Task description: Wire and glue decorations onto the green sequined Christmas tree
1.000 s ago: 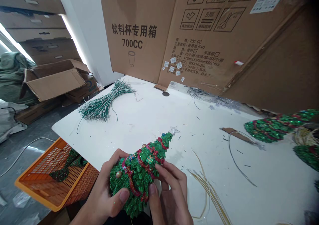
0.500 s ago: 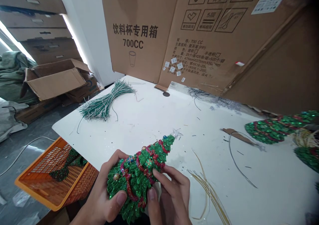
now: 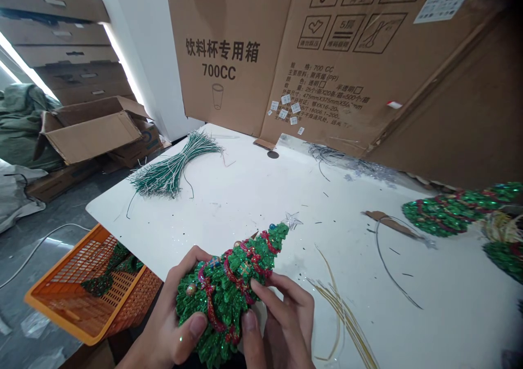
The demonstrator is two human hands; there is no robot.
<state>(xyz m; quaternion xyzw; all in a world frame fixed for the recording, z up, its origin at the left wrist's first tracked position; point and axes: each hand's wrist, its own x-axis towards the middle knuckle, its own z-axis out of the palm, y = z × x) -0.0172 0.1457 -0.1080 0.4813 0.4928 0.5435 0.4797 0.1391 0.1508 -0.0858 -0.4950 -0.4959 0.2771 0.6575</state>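
Note:
A glittery green Christmas tree ornament (image 3: 229, 282) with red garlands and small baubles lies tilted between both hands, above the table's near edge. Its tip, at the upper right, carries a clear silvery star (image 3: 292, 221). My left hand (image 3: 174, 309) is wrapped round the broad base, thumb on the front. On the other side, my right hand (image 3: 281, 314) grips the tree's right edge, with fingers and thumb against it. The tree's back and part of the right fingers are hidden. Nearest to the right hand on the table is a bundle of gold wires (image 3: 343, 314).
Green wire ties (image 3: 175, 164) lie bunched at the back left of the white table (image 3: 253, 189). More green trees (image 3: 445, 212) rest at the right, near a curved grey wire (image 3: 384, 265). An orange basket (image 3: 93, 325) stands below left. Cardboard (image 3: 229, 9) walls the back.
The tree and both hands have shifted very slightly to the right. A small brown pointed piece now shows behind the tree's upper left edge. The hold is unchanged.

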